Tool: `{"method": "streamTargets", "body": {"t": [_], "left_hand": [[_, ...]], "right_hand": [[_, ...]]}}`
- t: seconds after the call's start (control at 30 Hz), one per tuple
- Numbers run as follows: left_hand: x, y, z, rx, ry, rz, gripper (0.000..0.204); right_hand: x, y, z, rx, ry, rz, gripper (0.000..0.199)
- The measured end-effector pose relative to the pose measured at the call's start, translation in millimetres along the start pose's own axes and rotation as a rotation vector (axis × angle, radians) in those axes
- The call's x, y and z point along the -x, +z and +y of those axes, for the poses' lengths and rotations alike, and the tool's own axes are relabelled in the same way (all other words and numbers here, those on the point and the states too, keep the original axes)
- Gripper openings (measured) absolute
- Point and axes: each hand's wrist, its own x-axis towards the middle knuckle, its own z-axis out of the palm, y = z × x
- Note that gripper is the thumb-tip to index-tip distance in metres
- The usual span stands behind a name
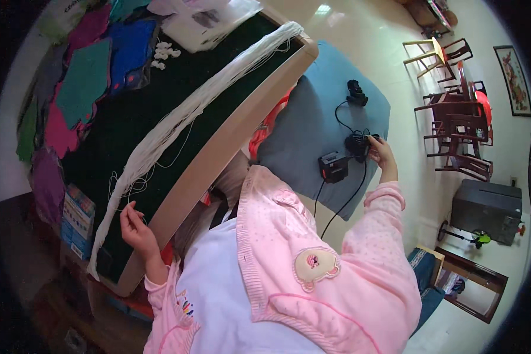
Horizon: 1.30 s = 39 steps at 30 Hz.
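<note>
My left hand (139, 232) is over the near edge of the dark green tabletop (115, 138), beside a long bundle of white thread (171, 131). Its fingers are drawn together near some stray loops; what they hold, if anything, is too small to make out. On the blue-grey cushion (312, 88) to the right, my right hand (382, 156) has its fingers closed on a coiled black cable (356, 141). A black box-shaped device (334, 167) lies just left of that coil, and a smaller black device (356, 92) sits farther off, joined by a cord.
Coloured packets (87, 82) in green, blue, pink and purple cover the table's far left. Small white pieces (164, 54) and clear plastic bags (203, 23) lie at the back. A blue box (78, 221) stands at the left edge. Dark wooden chairs (463, 127) are off to the right.
</note>
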Motion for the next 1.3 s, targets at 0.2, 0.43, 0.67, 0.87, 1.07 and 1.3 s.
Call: {"method": "streamTargets", "body": {"t": [0.2, 0.43, 0.67, 0.87, 1.07, 1.3], "left_hand": [[-33.8, 110.9, 55.6, -0.111, 0.002, 0.031, 0.025], [-56.6, 163.7, 88.1, -0.183, 0.014, 0.059, 0.022], [-43.9, 135.9, 84.3, -0.227, 0.063, 0.093, 0.019], [-11.2, 135.1, 90.1, -0.242, 0.089, 0.126, 0.019], [5.8, 151.8, 91.2, -0.204, 0.057, 0.127, 0.019], [-26.0, 29.0, 76.2, -0.161, 0.049, 0.137, 0.019]], "right_hand": [[-107.1, -15.8, -94.2, -0.043, -0.010, 0.136, 0.023], [-172.1, -29.3, -161.8, 0.197, -0.039, 0.007, 0.020], [-159.3, -36.7, -167.5, 0.260, -0.079, -0.015, 0.025], [-173.0, -70.6, -158.1, 0.258, -0.089, -0.047, 0.028], [-178.0, -79.2, -175.2, 0.304, -0.098, 0.024, 0.041], [-17.3, 102.3, -249.2, 0.532, -0.921, 0.135, 0.039]]}}
